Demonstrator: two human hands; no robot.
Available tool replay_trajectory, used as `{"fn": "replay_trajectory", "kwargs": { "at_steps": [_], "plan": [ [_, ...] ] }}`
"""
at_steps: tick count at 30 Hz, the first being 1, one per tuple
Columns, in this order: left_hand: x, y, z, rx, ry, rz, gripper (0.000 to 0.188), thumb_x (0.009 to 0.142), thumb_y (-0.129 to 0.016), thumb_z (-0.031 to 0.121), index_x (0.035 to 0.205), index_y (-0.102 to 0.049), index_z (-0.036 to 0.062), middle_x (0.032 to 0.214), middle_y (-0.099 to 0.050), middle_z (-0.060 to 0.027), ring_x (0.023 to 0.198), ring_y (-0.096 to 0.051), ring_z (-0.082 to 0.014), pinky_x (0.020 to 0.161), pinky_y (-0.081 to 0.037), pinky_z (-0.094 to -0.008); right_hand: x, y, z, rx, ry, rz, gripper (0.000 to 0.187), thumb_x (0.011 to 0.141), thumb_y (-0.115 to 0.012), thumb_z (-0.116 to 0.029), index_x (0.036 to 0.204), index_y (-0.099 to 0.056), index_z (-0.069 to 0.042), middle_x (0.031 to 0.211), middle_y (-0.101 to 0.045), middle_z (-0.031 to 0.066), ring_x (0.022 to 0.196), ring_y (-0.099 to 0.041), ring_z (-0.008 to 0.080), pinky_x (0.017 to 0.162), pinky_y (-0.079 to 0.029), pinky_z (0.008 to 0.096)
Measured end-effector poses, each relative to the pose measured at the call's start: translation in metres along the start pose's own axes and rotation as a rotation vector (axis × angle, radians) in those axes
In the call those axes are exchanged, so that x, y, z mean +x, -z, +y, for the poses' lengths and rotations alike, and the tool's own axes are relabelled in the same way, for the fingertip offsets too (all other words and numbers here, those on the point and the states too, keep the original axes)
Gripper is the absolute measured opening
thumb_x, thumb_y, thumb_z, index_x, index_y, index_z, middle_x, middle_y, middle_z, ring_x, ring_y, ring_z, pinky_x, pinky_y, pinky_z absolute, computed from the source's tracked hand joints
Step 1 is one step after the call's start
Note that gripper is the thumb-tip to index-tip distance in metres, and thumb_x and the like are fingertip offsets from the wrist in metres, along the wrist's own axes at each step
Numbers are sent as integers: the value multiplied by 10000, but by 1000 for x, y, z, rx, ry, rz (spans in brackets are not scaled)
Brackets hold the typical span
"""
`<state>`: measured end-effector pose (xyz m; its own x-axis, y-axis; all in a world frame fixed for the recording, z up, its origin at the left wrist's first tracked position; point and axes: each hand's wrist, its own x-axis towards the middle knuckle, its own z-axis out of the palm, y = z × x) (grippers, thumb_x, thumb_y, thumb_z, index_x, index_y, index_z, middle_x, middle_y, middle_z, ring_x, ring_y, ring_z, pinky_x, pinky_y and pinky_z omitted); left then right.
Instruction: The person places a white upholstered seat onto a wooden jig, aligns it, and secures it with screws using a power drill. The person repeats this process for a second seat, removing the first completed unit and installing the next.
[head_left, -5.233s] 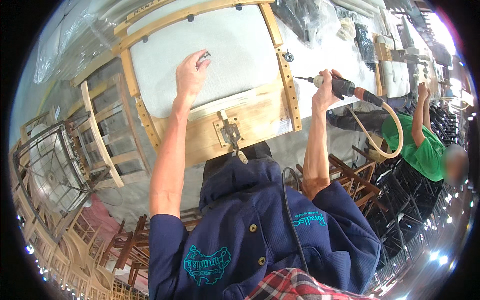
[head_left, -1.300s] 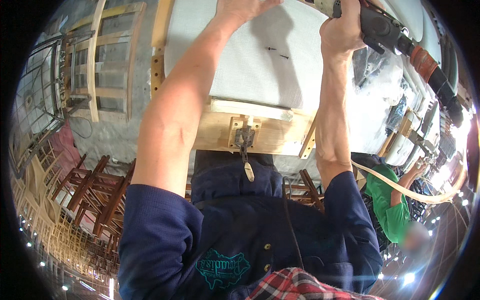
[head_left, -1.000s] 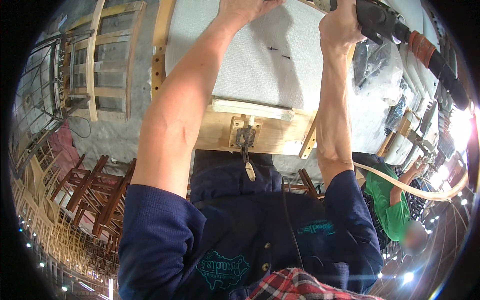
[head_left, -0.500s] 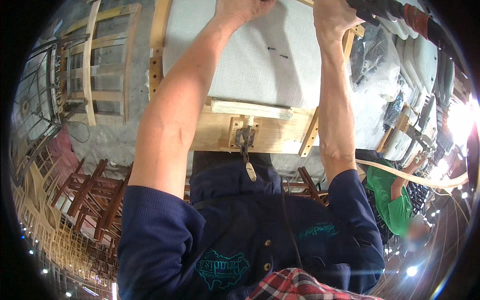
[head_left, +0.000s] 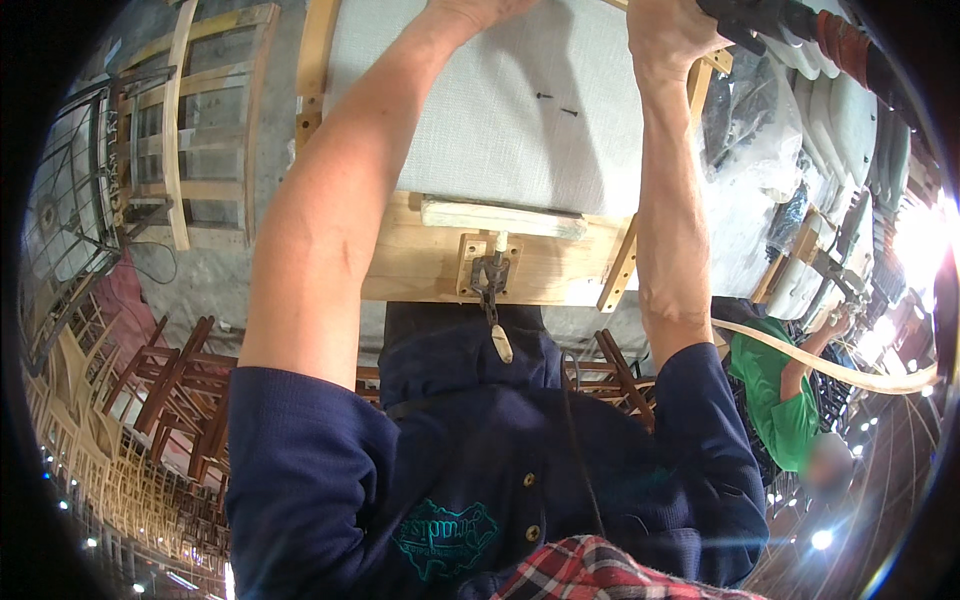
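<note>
My left hand (head_left: 482,8) is at the top edge, over a pale cloth-covered panel (head_left: 470,150); its fingers are cut off. Further right, my right hand (head_left: 678,35) is wrapped round a black tool (head_left: 745,18) whose dark hose or cable has a red wrapping; the tool's working end does not show. Between my arms, two small dark screws (head_left: 569,112) lie on the cloth. A metal toggle clamp (head_left: 489,272) is fixed to the wooden board (head_left: 570,265) nearest me, and a pale wooden bar (head_left: 500,218) lies along the panel's near edge.
Drilled wooden strips (head_left: 619,268) flank the panel. At right are clear plastic wrap (head_left: 755,130), stacked pale panels (head_left: 840,120) and a person in green (head_left: 785,400). A wooden pallet frame (head_left: 180,150) and a black metal rack (head_left: 75,200) stand at left, with brown wooden frames (head_left: 185,390) behind me.
My left forearm and elbow have shifted left, and the left hand has slipped further past the top edge. My right hand and the tool have hardly moved.
</note>
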<state>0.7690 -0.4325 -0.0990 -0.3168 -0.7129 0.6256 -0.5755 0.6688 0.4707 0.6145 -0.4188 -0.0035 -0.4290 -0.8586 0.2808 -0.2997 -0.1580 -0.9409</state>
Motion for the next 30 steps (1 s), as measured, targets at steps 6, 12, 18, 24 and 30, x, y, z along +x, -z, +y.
{"fn": "replay_trajectory", "kwargs": {
  "at_steps": [6, 12, 18, 24, 30],
  "plan": [
    [-3, -11, -7, 45, -34, 54, 390, 691, -808, 194, 1065, -722, 122, 1028, -696, -59, 1021, -595, -294, 965, -447, -458, -10, 10, -16, 83, 49, -82, 92, 878, -642, -45, 960, -633, -5, 816, -618, 32, 695, -559, 101, 630, -457, 263],
    [-2, -13, -9, 56, -35, 11, 401, 693, -819, 211, 1074, -726, 132, 1035, -688, -46, 1042, -573, -286, 977, -437, -459, -7, 21, -17, -254, 492, -38, 123, 864, -654, -51, 753, -649, 1, 893, -628, 64, 776, -587, 152, 711, -463, 314],
    [-3, -16, -12, 51, -43, 9, 389, 701, -810, 204, 1077, -731, 137, 1009, -677, -38, 1012, -567, -286, 972, -439, -463, -9, 25, -24, -40, 318, -56, 125, 857, -654, -42, 741, -648, 4, 880, -633, 63, 771, -589, 148, 714, -459, 312],
    [-3, -18, -13, 27, -68, 53, 377, 704, -802, 189, 1070, -732, 136, 994, -675, -45, 988, -569, -290, 956, -445, -459, -15, 29, -39, 163, 290, -174, 76, 872, -641, -14, 803, -634, 18, 796, -623, 55, 655, -561, 115, 623, -434, 268],
    [-3, -16, -13, 4, -57, 31, 398, 688, -812, 168, 1076, -735, 130, 1006, -680, -45, 995, -565, -287, 954, -447, -459, -18, 21, -29, 198, 249, -110, 44, 879, -631, -1, 914, -627, 25, 736, -604, 42, 582, -526, 94, 560, -413, 244]
  ]
}}
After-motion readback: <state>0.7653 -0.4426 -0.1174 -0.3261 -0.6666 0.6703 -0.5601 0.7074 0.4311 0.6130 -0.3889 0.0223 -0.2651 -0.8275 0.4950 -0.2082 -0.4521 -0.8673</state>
